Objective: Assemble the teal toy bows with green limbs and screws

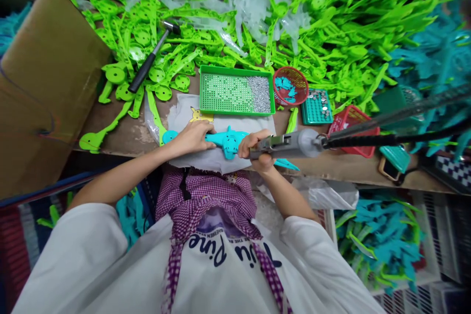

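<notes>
A turquoise plastic toy part [230,140] with a long handle and an animal-shaped middle lies on a pale cloth [184,108] at the table's front edge. My left hand [195,137] has its fingers closed around the part's handle, pressing it down. In my right hand [259,149] is a grey power screwdriver [290,143], held nearly level with its front end pointing left at the part's middle. Its tip is hidden by my fingers. Just behind the part stands a green tray [237,111] with small silver screws [259,93] gathered at its right end.
A hammer [152,59] rests among heaped lime-green parts [143,19]. Red baskets [290,71] and a small teal tray [317,108] of metal discs stand right of the green tray. Cables [397,122] run right from the screwdriver. A cardboard box [55,73] blocks the left.
</notes>
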`<state>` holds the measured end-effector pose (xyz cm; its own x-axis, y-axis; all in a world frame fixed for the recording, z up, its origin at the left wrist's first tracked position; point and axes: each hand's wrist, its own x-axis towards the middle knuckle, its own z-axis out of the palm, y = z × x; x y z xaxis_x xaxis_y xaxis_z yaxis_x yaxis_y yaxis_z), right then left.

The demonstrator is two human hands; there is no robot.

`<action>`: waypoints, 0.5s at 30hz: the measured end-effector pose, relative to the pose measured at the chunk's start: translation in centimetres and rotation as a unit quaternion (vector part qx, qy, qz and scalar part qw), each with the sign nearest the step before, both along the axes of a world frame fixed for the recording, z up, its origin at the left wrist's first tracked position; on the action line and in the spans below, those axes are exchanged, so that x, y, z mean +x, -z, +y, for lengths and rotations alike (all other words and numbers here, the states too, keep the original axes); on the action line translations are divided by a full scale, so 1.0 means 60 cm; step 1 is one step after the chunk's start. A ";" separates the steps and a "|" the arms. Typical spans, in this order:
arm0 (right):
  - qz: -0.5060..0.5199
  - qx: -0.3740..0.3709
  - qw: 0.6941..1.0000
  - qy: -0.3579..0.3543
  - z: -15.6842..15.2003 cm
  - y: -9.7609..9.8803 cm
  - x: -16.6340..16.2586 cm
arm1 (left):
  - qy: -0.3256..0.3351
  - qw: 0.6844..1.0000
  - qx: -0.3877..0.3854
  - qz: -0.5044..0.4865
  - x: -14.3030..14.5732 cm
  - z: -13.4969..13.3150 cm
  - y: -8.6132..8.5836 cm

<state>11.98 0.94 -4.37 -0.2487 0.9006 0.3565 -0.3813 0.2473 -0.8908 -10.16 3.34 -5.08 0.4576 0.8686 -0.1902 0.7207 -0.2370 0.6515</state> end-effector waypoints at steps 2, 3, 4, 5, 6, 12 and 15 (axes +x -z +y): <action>-0.010 -0.008 1.000 0.008 -0.006 0.007 0.003 | -0.004 1.000 -0.002 0.002 -0.001 -0.001 0.001; -0.019 -0.021 1.000 0.009 -0.009 0.008 0.004 | -0.005 1.000 0.000 0.000 -0.001 -0.001 0.002; -0.027 -0.037 0.999 0.013 -0.012 0.005 0.005 | -0.004 1.000 0.001 -0.005 -0.002 -0.001 0.003; -0.033 -0.050 0.998 0.024 -0.015 -0.001 0.006 | -0.004 1.000 0.002 -0.010 -0.003 0.000 0.005; -0.035 -0.059 0.997 0.042 -0.016 -0.012 0.005 | -0.004 1.000 0.002 -0.014 -0.004 0.000 0.006; -0.002 -0.036 0.982 0.187 0.020 -0.107 -0.058 | 0.005 1.000 0.015 -0.012 -0.003 0.005 0.011; -0.015 -0.025 0.964 0.265 0.069 -0.128 -0.108 | 0.007 1.000 0.009 -0.017 -0.003 0.004 0.005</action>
<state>5.49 5.06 3.30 0.2422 0.9196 0.3095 -0.1875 0.3573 -0.9150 -10.31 3.56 -5.40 0.4748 0.8655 -0.1594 0.6955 -0.2581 0.6706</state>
